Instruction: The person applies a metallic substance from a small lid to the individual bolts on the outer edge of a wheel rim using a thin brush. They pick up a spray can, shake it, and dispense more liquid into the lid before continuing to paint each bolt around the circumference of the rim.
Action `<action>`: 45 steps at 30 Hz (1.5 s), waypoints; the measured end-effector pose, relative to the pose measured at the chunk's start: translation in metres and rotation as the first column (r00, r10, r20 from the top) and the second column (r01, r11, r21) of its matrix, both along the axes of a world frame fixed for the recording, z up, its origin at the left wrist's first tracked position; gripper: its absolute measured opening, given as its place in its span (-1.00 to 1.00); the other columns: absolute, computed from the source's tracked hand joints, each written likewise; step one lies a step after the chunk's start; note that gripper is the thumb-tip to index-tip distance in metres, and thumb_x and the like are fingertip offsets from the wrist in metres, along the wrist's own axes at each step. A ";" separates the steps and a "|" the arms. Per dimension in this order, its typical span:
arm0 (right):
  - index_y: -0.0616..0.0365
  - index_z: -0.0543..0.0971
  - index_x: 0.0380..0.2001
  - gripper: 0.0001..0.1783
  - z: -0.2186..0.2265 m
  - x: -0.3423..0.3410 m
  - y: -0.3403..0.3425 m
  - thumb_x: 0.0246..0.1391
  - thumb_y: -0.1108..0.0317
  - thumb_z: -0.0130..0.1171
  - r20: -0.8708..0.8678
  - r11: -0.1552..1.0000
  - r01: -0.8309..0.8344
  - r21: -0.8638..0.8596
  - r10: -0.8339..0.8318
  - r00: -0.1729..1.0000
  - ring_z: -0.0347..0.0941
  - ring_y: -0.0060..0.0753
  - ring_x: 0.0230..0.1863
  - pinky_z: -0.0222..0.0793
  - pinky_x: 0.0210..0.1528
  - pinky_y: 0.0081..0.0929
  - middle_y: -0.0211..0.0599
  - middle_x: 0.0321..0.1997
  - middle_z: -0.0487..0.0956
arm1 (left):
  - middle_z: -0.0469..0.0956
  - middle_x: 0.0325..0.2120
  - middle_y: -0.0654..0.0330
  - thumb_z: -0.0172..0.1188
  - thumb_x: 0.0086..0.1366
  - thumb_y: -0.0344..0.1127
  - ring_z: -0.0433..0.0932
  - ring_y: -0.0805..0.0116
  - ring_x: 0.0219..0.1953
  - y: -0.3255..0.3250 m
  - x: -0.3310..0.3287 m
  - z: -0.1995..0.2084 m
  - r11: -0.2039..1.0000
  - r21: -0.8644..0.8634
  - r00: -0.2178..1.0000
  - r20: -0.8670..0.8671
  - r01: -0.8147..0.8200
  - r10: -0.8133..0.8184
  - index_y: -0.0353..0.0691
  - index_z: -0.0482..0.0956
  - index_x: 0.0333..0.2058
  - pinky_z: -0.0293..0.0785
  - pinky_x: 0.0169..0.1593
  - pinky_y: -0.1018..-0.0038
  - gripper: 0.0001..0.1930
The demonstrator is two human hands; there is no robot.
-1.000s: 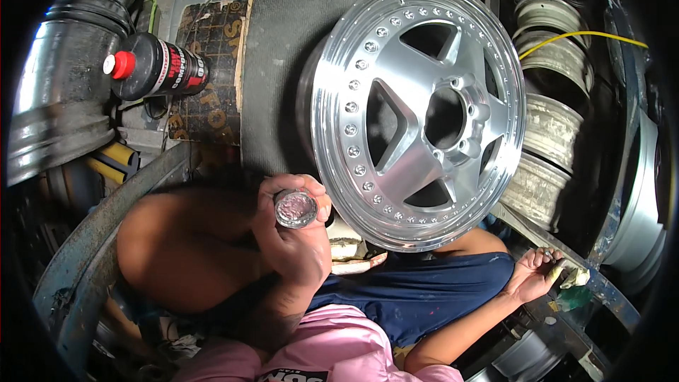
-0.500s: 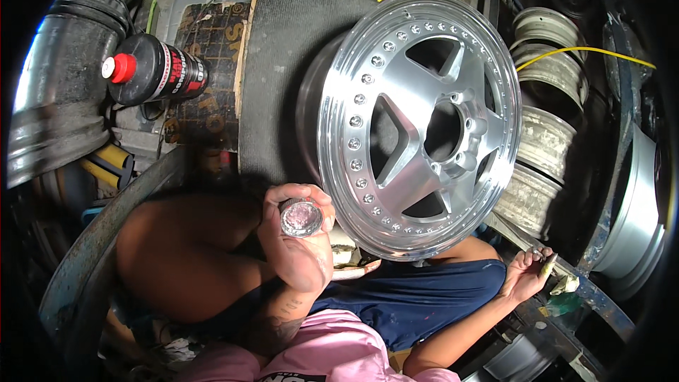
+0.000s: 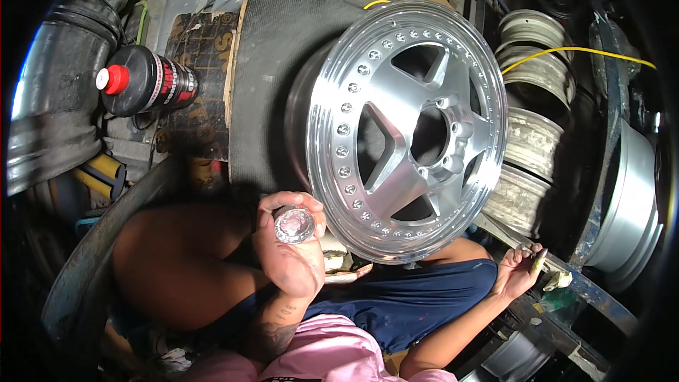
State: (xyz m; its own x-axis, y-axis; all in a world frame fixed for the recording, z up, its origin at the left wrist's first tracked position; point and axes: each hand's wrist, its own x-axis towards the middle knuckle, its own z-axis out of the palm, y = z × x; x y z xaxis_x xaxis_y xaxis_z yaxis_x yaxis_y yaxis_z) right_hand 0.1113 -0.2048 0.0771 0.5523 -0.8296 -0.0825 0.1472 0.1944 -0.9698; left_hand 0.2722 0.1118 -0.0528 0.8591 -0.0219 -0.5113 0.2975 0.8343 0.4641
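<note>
While your left hand (image 3: 288, 265) hovers just beyond the mat's near edge, it grips a small round silvery cup (image 3: 294, 225), with its open face turned up toward you. Pinkish, lumpy material fills most of that face, inside a shiny ring. Your other container, a black bottle (image 3: 141, 83) with a red cap, is at the left edge of the dark board (image 3: 201, 127); its walls are opaque, so you can't see its contents.

You have red and white lettering on the bottle's black label, and faded yellowish print across the board. Part of a dark print shows on your pink shirt (image 3: 332, 346).

Your left fingers (image 3: 291, 199) curl round the cup's far side, with the thumb closing from the left. Your right hand (image 3: 516, 272) is near a pale scrap (image 3: 559, 281), its fingers half bent; something yellowish shows at their tips, but you can't tell whether it's held.

The polished wheel (image 3: 407, 102) is tilted over the right edge of the grey ribbed mat (image 3: 262, 64). Your left hand is just beside its near rim; contact is unclear.
</note>
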 end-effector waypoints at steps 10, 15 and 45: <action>0.13 0.42 -0.32 -0.73 -0.001 0.000 0.000 0.32 0.14 -0.03 -0.020 1.000 0.012 -0.022 -0.012 1.000 0.17 -0.61 -0.58 0.10 -0.55 -0.65 -0.39 -0.45 0.38 | 0.46 -0.39 0.04 -0.29 0.42 -0.07 0.35 0.37 -0.50 0.000 -0.001 0.001 1.000 -0.023 1.000 -0.018 0.001 -0.002 -0.26 0.39 -0.19 0.26 -0.31 0.44 -0.62; 0.13 0.43 -0.31 -0.73 0.000 -0.002 0.001 0.31 0.14 -0.02 -0.024 1.000 -0.016 -0.015 0.015 1.000 0.21 -0.61 -0.56 0.12 -0.55 -0.65 -0.38 -0.42 0.41 | 0.47 -0.38 0.05 -0.29 0.42 -0.07 0.34 0.37 -0.50 0.000 -0.001 0.000 0.999 -0.031 1.000 -0.011 0.007 -0.008 -0.25 0.39 -0.19 0.26 -0.31 0.44 -0.62; 0.26 0.47 -0.39 -0.74 -0.092 0.306 0.039 0.20 0.24 0.09 -0.304 0.684 -0.705 -0.188 0.642 0.704 0.49 -0.48 -0.52 0.45 -0.43 -0.50 -0.23 -0.44 0.53 | 0.39 -0.52 0.11 -0.23 0.34 0.04 0.38 0.36 -0.51 -0.012 0.034 0.021 0.997 -0.035 0.997 0.025 -0.076 0.077 -0.20 0.35 -0.27 0.26 -0.43 0.44 -0.60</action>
